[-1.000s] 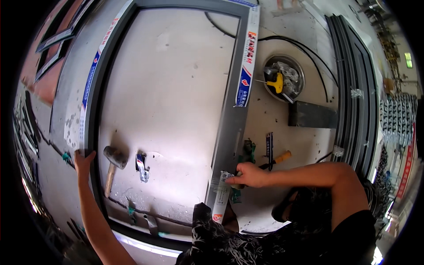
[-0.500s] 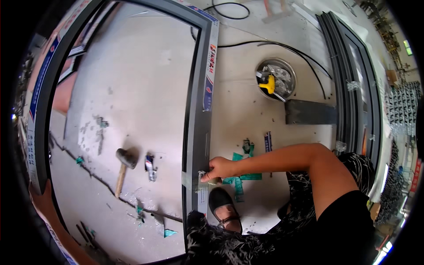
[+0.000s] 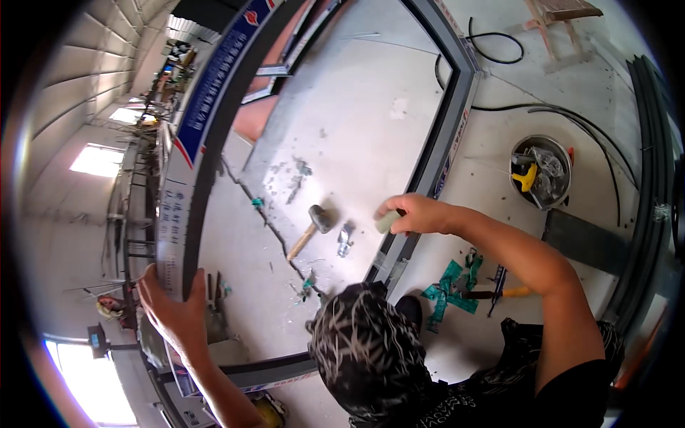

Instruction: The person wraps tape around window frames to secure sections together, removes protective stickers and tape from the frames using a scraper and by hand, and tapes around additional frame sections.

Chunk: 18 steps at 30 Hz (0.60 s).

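A large grey window frame (image 3: pixel 428 164), partly covered in printed protective film, stands around the floor area before me. My left hand (image 3: pixel 175 314) grips the lower part of its left bar (image 3: pixel 193 235), thumb on one side and fingers on the other. My right hand (image 3: pixel 421 214) is closed round a roll of clear tape (image 3: pixel 387 221), held over the inner edge of the right bar. Just below it, a strip of clear tape (image 3: pixel 389 265) lies across that bar. My patterned trouser knee (image 3: pixel 367 349) is beside the bar's lower end.
Inside the frame, a mallet (image 3: pixel 314 227) and a crumpled wrapper (image 3: pixel 344 240) lie on the floor. To the right are green tape scraps (image 3: pixel 449 289), an orange-handled tool (image 3: pixel 515 292), a metal bowl (image 3: pixel 561 200) holding a yellow tool, black hose (image 3: pixel 606 132) and stacked dark profiles (image 3: pixel 649 178).
The view has swung left. My right hand has moved from the right bar's outer side up to its inner edge with the tape roll. My left hand still holds the left bar.
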Motion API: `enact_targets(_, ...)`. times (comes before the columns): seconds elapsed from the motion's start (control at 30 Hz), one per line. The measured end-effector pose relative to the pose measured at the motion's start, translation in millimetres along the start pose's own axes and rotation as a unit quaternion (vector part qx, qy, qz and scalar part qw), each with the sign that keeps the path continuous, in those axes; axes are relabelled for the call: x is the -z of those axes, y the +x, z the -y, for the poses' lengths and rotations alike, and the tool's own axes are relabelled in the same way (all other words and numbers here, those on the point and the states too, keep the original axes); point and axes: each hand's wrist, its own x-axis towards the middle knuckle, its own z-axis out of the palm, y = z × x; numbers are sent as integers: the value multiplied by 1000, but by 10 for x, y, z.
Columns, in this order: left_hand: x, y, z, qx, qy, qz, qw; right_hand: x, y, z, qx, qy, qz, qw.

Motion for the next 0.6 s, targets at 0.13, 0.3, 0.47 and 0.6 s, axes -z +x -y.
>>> enact_targets(0.13, 757, 103, -99, -25, -127, 164, 978, -31, -287, 624, 165, 42, -4, 985)
enact_targets(0.3, 1177, 491, -284, -87, -193, 199, 957, -127, -528, 1060, 227, 123, 44, 965)
enact_targets(0.47, 902, 687, -721, -106, -335, 283, 893, -150, -736, 1180, 252, 125, 54, 958)
enact_targets(0.6, 742, 664, -964, -95, -440, 361, 816, -255, -864, 1168, 247, 184, 48, 950)
